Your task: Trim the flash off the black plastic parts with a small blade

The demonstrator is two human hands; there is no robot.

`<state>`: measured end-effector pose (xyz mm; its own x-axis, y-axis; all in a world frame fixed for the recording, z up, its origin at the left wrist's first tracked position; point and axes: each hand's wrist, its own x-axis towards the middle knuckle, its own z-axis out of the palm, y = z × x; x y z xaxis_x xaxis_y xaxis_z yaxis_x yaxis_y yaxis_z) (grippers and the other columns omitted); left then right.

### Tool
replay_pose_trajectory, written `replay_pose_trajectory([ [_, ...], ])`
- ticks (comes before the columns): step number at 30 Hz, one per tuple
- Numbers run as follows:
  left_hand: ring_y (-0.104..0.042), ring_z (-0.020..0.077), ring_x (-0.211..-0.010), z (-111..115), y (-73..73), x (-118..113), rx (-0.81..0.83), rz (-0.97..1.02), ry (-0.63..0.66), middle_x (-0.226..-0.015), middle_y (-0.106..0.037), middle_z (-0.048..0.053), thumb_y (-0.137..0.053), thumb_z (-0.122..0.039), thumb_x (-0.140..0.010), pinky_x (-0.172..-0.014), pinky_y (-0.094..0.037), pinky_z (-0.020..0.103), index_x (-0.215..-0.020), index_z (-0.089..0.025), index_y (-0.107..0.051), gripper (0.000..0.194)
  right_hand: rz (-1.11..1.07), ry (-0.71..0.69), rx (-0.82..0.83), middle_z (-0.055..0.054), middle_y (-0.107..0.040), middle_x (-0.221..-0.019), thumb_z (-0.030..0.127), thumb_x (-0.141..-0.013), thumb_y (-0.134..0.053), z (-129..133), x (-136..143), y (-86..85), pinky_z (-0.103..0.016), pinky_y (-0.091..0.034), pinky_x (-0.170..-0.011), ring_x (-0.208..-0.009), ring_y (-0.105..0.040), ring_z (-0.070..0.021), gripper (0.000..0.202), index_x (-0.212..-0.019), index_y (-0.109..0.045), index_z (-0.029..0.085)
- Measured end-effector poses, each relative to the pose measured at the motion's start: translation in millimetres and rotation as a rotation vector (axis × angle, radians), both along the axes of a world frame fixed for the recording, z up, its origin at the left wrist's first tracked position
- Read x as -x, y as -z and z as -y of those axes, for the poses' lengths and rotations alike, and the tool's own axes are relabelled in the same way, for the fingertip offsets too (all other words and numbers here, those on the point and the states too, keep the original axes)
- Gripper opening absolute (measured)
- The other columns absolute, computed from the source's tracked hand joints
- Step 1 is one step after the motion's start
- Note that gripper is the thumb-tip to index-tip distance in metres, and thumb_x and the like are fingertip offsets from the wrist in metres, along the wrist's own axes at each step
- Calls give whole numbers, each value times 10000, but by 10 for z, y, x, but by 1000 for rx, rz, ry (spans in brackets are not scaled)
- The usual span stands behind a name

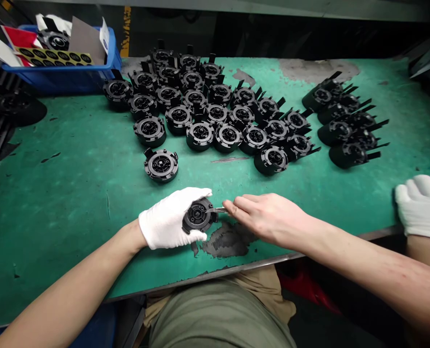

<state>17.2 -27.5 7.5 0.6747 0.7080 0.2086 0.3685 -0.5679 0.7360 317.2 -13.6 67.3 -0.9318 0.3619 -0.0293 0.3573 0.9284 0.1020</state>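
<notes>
My left hand (174, 217), in a white glove, is closed around a round black plastic part (197, 215) near the front of the bench. The part's ribbed face with its small centre boss is turned up to me. My bare right hand (263, 215) pinches a thin, pointed metal tool (219, 210) whose exact kind I cannot make out. Its tip lies over the part's face, right of centre; the rest is hidden in my fingers. A similar black part (161, 165) sits by itself just beyond my left hand.
Several more black parts (200, 135) stand grouped on the green bench (87, 159); another cluster (345, 130) is at right. A blue bin (66, 79) holds papers and round stickers. Another person's gloved hand (423, 205) rests at the right edge.
</notes>
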Motion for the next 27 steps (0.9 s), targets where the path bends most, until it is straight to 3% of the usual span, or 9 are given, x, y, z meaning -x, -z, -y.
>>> replay_pose_trajectory([
  [5, -601, 357, -1396, 0, 16, -6, -13, 8, -8, -1492, -594, 198, -844, -534, -841, -1204, -507, 540, -1575, -214, -376, 928, -94, 29, 78, -16, -597, -796, 188, -1122, -416, -107, 5, 48, -304, -340, -533, -662, -544, -152, 247, -1211, -627, 96],
  [8, -638, 362, -1343, -13, 62, -38, -81, 29, -90, -1433, -629, 201, -855, -640, -793, -1172, -530, 537, -1537, -200, -414, 971, -273, 207, 113, -27, -649, -871, 242, -1129, -454, -16, -24, 97, -275, -397, -583, -709, -591, -145, 196, -1186, -616, 147],
  [11, -673, 379, -1274, -35, 111, -85, -185, 65, -204, -1362, -655, 215, -804, -835, -650, -1120, -563, 540, -1490, -171, -448, 1128, -404, 369, 146, -63, -700, -1002, 179, -1095, -502, 211, -29, 125, -263, -465, -662, -810, -651, -149, 191, -1264, -587, 151],
  [16, -690, 415, -1196, -46, 137, -130, -343, -2, -237, -1270, -677, 228, -701, -956, -567, -1042, -585, 567, -1464, -133, -470, 1239, -308, 438, 28, -34, -646, -867, 209, -1100, -516, 542, 125, 150, -299, -433, -629, -705, -568, -163, 282, -1354, -594, 115],
  [20, -682, 413, -1195, -29, 132, -124, -320, -50, -248, -1281, -674, 215, -726, -950, -592, -1054, -562, 573, -1465, -155, -494, 1203, -260, 491, -40, -40, -620, -824, 237, -1113, -496, 542, 239, 157, -316, -415, -659, -723, -538, -183, 278, -1321, -629, 109],
  [27, -670, 399, -1179, -13, 124, -133, -313, -59, -250, -1261, -666, 201, -732, -915, -664, -1038, -555, 560, -1448, -157, -502, 1114, -221, 465, -22, -29, -579, -808, 213, -1093, -531, 523, 262, 168, -346, -369, -664, -732, -486, -194, 255, -1300, -645, 118],
])
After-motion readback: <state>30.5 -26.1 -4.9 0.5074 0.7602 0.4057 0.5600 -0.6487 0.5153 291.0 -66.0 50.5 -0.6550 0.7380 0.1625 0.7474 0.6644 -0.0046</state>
